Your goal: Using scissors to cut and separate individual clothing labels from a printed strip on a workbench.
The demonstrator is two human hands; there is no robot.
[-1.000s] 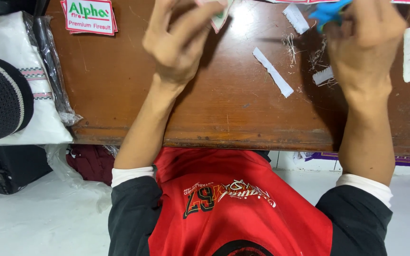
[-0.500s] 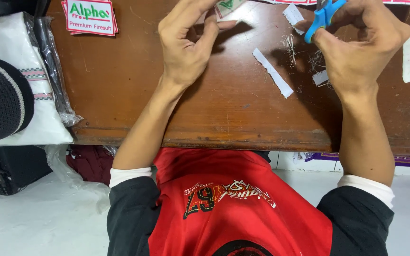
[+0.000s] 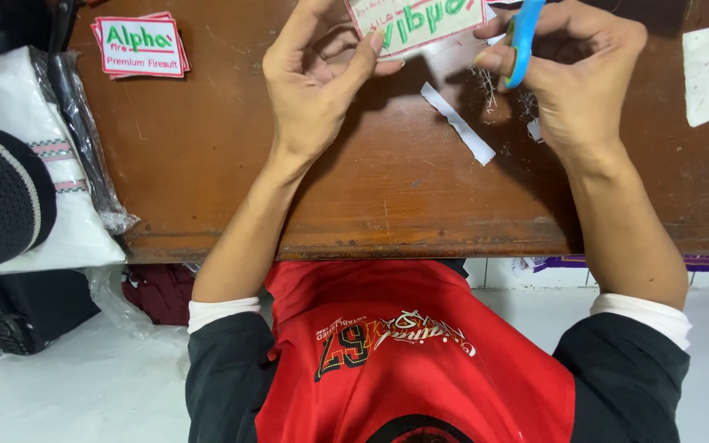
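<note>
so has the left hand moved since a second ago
Yes: the left hand has shifted right along the wooden table, away from the patch stack, now gripping a patch.

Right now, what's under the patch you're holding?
Under the patch, the brown table shows, with a white strip and thread scraps just beside. The left hand and right hand cover the rest.

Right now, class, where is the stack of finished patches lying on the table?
In the head view, the stack of patches lies at the upper left of the brown table, left of the left hand and beside the clear plastic bag.
</note>
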